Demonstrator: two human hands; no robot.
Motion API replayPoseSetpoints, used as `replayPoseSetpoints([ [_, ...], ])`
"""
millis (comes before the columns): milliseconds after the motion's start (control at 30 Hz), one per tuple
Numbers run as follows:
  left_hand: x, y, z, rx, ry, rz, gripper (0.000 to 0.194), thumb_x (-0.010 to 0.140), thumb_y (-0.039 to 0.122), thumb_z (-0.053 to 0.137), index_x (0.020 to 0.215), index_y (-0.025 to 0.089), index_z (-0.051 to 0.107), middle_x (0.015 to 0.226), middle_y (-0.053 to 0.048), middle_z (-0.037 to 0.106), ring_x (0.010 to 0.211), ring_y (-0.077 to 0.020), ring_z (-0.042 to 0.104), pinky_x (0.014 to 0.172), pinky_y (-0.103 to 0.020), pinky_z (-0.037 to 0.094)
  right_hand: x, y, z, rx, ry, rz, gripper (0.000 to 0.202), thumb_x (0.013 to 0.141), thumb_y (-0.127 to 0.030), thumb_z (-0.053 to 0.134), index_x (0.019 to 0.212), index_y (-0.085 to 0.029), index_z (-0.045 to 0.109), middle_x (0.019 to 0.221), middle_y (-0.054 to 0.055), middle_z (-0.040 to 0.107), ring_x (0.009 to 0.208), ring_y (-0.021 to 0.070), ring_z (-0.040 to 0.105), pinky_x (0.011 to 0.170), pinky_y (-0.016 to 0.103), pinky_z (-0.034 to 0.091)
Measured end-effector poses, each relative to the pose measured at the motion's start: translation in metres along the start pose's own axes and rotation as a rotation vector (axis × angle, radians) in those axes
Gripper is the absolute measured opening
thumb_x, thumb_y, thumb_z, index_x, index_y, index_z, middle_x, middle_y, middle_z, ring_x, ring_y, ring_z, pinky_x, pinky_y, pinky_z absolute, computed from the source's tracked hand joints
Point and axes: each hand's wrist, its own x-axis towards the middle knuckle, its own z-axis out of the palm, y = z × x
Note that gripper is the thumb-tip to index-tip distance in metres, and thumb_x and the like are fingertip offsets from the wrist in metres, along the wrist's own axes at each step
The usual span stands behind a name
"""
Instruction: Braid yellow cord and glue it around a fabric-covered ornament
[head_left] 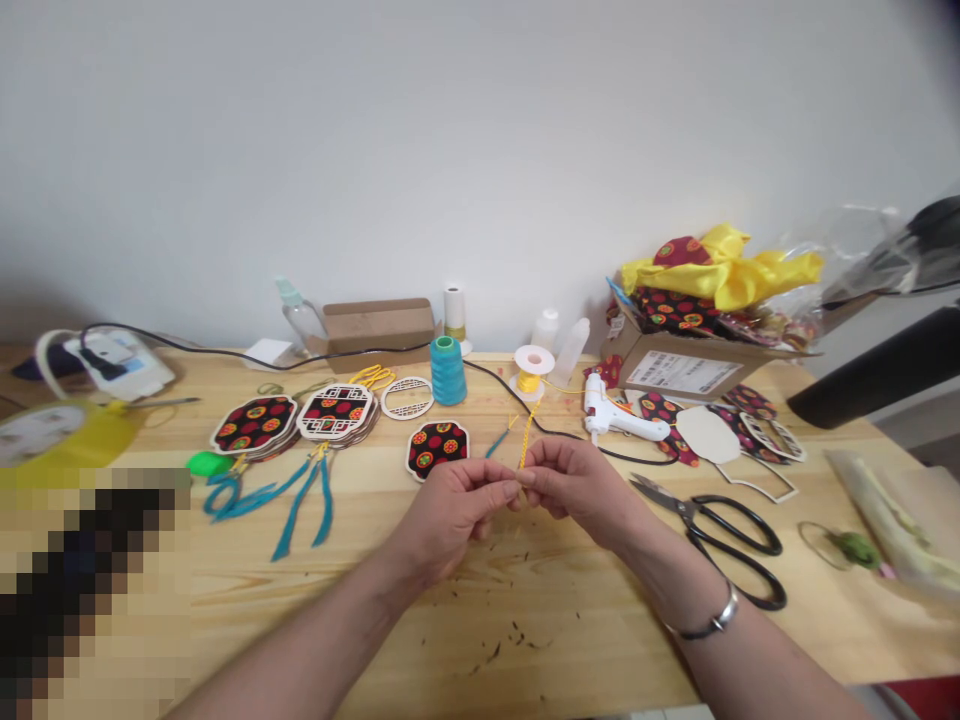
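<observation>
Yellow cord (526, 440) at frame centre, pinched between your left hand (455, 507) and right hand (576, 487), fingertips together. Cord runs up to yellow spool (532, 368). Black scissors (718, 530) lower right of your hands.

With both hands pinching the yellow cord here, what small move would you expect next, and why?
Probably a short pull to draw the yellow cord taut. The left hand and right hand pinch it fingertip to fingertip, and it runs up, slack, toward the yellow spool. The scissors lie untouched.
</observation>
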Motion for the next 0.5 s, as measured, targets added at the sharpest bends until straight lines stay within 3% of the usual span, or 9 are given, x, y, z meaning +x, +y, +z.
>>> replayPoseSetpoints([
  [167,0.001,0.002,0.0,0.018,0.036,0.019,0.013,0.066,0.027,0.067,0.07,0.014,0.067,0.062,0.001,0.061,0.041,-0.002,0.034,0.038,-0.017,0.019,0.0,-0.004,0.0,-0.085,0.03,-0.069,0.014,0.073,-0.027,0.058,0.066,-0.015,0.055,0.054,-0.004,0.054,0.042,0.0043,0.035,0.041,0.018,0.026],
  [367,0.004,0.001,-0.004,0.015,0.119,0.074,0.017,0.067,0.029,0.065,0.068,0.013,0.063,0.061,0.001,0.059,0.04,-0.0016,0.032,0.038,-0.017,0.019,-0.002,-0.005,-0.008,-0.443,0.137,-0.212,0.013,0.076,-0.024,0.055,0.076,-0.017,0.066,0.074,0.001,0.064,0.068,0.013,0.054,0.063,0.025,0.04],
  [500,0.006,-0.001,-0.005,0.023,0.167,0.089,0.019,0.068,0.031,0.065,0.072,0.013,0.064,0.065,0.0,0.062,0.038,-0.0012,0.03,0.038,-0.017,0.018,-0.005,-0.005,-0.009,-0.608,0.218,-0.247,0.021,0.078,-0.028,0.052,0.062,-0.017,0.059,0.058,-0.001,0.056,0.056,0.0119,0.047,0.053,0.024,0.034],
])
